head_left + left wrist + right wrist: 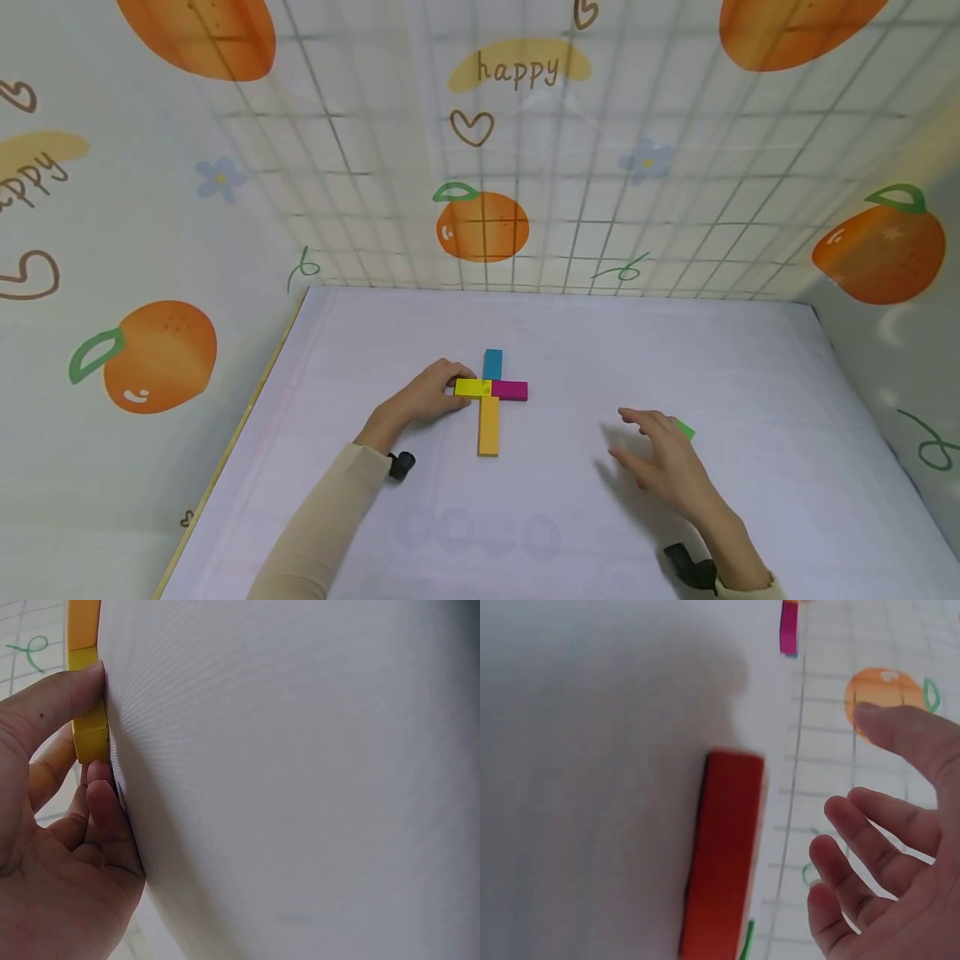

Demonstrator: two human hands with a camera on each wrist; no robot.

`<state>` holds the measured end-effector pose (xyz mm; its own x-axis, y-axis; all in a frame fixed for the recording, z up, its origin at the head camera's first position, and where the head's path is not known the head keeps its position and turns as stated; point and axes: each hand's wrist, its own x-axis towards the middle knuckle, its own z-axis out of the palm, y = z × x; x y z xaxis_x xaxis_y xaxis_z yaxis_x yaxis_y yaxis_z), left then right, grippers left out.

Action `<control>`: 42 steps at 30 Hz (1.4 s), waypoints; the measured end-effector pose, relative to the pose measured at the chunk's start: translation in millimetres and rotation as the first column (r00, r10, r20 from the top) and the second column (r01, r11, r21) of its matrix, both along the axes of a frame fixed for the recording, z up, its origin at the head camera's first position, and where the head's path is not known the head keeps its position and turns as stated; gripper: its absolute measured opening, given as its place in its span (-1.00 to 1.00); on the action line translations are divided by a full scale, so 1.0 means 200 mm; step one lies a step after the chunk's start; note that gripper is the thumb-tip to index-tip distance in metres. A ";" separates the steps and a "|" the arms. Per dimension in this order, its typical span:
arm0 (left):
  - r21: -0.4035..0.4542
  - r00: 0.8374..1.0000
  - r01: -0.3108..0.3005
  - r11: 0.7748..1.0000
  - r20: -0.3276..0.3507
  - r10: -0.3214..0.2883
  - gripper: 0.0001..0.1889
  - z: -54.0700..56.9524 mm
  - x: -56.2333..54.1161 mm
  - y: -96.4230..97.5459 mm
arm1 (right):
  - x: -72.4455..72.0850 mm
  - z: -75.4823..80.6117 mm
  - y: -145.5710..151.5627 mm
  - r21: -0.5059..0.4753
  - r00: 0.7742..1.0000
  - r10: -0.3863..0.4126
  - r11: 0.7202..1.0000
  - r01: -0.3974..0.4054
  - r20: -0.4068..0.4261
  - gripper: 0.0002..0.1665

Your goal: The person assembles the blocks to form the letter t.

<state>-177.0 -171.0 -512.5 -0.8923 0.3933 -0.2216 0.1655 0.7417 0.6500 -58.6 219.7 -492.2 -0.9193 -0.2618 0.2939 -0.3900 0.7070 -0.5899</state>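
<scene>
Four flat blocks meet in a cross on the white tabletop: a blue block (492,364) at the back, a magenta block (510,391) on the right, an orange-yellow block (488,427) in front and a yellow block (469,388) on the left. My left hand (427,394) pinches the yellow block at its outer end, thumb on the near side. Over to the right, my right hand (667,467) hovers with fingers spread and nothing in its grasp. A red block (724,855) lies below it, mostly hidden in the head view. Behind its knuckles a green block (684,430) peeks out.
White tabletop (360,333) runs up to a back cloth (375,208) printed with oranges and grid lines. Side cloths stand at left and right. Black wrist cameras sit on both wrists, the left camera (402,466) close over the table.
</scene>
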 end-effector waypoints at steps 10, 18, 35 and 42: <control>0.002 1.000 -0.001 1.000 -0.003 0.001 -0.65 0.01 0.01 0.00 | -0.01 -0.03 0.14 -0.004 0.995 -0.099 0.995 0.099 0.018 -0.38; 0.007 1.000 -0.004 1.000 0.008 0.004 -0.65 0.01 0.01 0.00 | -0.02 -0.04 0.24 0.016 0.980 -0.183 0.983 0.182 0.079 -0.40; 0.001 1.000 0.008 1.000 -0.003 -0.008 -0.63 0.00 -0.01 0.00 | -0.04 -0.04 0.32 0.156 0.923 -0.284 0.956 0.250 0.260 -0.34; 0.007 1.000 0.001 1.000 0.008 -0.001 -0.65 0.01 0.00 0.00 | -0.04 -0.05 0.32 0.157 0.917 -0.288 0.955 0.253 0.277 -0.38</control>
